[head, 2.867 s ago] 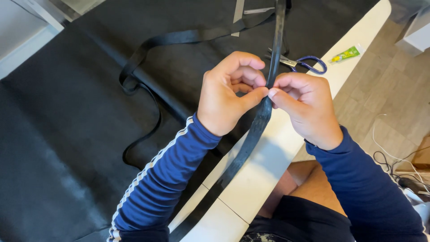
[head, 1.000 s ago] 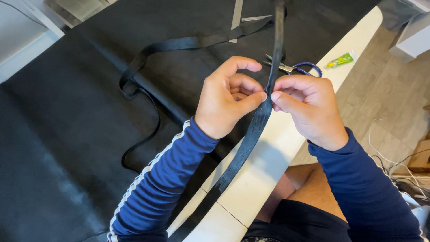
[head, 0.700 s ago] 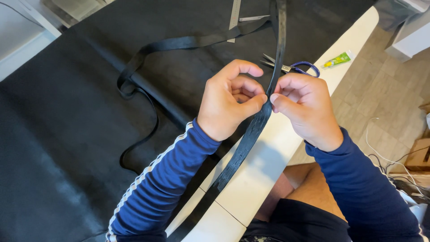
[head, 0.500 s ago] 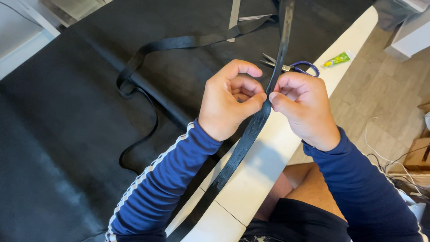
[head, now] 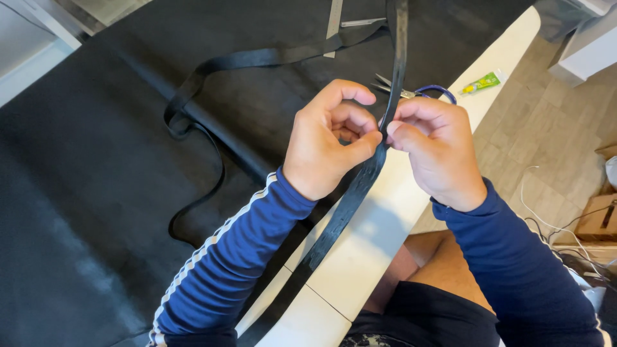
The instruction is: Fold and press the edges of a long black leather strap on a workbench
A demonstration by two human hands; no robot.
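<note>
Left hand (head: 331, 141) and right hand (head: 434, 144) both pinched a black strap (head: 347, 205) between thumb and fingertips, above the white table's (head: 379, 250) edge. The strap ran taut from top of frame down past the table. Scissors (head: 418, 93) lay just behind. Uneven finger pressure could probably let the strap slip or twist.

Long black strap (head: 347, 205), taut, possibly folded, crossing white table edge.

Green tube (head: 481, 82) (small) at table edge (head: 514, 38).
</note>
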